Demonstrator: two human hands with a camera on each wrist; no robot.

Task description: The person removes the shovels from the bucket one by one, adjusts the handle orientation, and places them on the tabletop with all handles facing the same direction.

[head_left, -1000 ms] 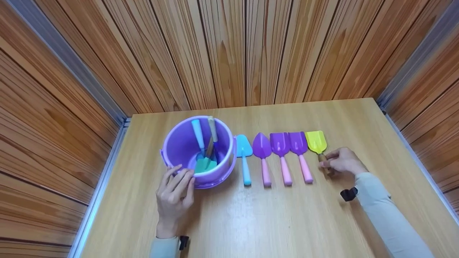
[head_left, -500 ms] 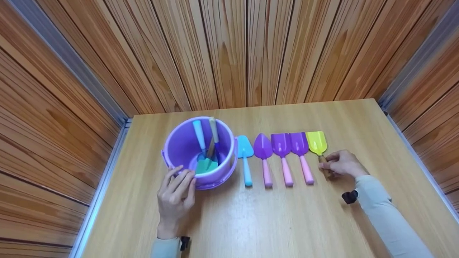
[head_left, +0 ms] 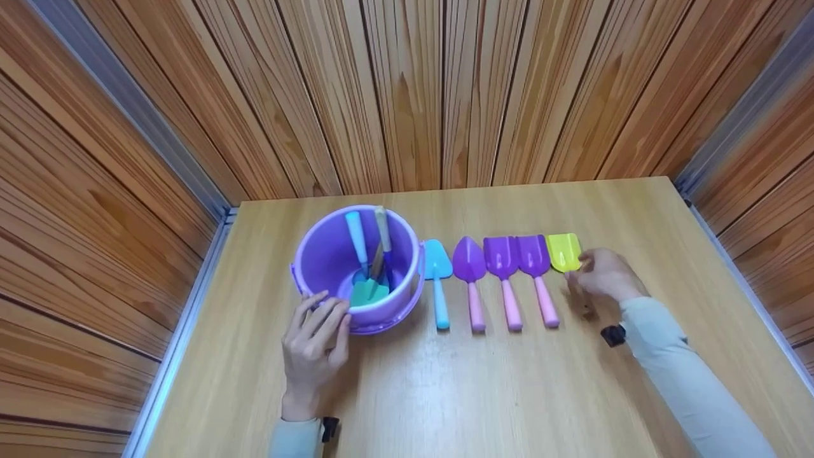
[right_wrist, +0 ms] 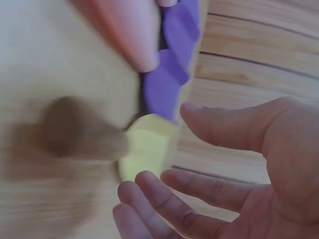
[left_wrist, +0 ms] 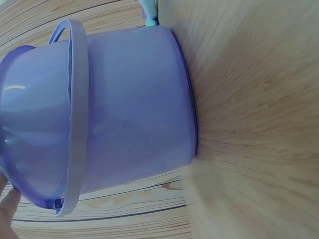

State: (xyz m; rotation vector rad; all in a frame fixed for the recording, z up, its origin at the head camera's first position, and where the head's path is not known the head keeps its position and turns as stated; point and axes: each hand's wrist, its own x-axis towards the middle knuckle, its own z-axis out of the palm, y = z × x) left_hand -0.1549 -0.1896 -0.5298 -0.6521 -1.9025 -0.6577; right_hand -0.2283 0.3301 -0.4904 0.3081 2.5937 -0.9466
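Observation:
A purple bucket (head_left: 305, 254) stands on the table at the left, and my left hand (head_left: 315, 356) holds its near rim. Fingertips (left_wrist: 9, 201) show at that rim in the left wrist view. Inside the bucket are several hand tools, among them a green trowel (head_left: 369, 292) and one with a light blue handle (head_left: 357, 236). My right hand (head_left: 607, 275) hovers by a yellow shovel (head_left: 563, 251) with a brown handle (right_wrist: 84, 132) at the right end of a row. Its fingers are loosely bent and apart from that handle in the right wrist view.
Left of the yellow shovel lie two purple shovels (head_left: 501, 254) (head_left: 533, 254) with pink handles, then a pointed purple trowel (head_left: 469, 259) and a light blue trowel (head_left: 437, 261) beside the bucket. Wood-panelled walls (head_left: 413, 95) enclose the table (head_left: 445, 394).
My right hand has let go of the yellow shovel's handle and moved slightly forward, toward the blade. My left hand stays at the bucket's rim.

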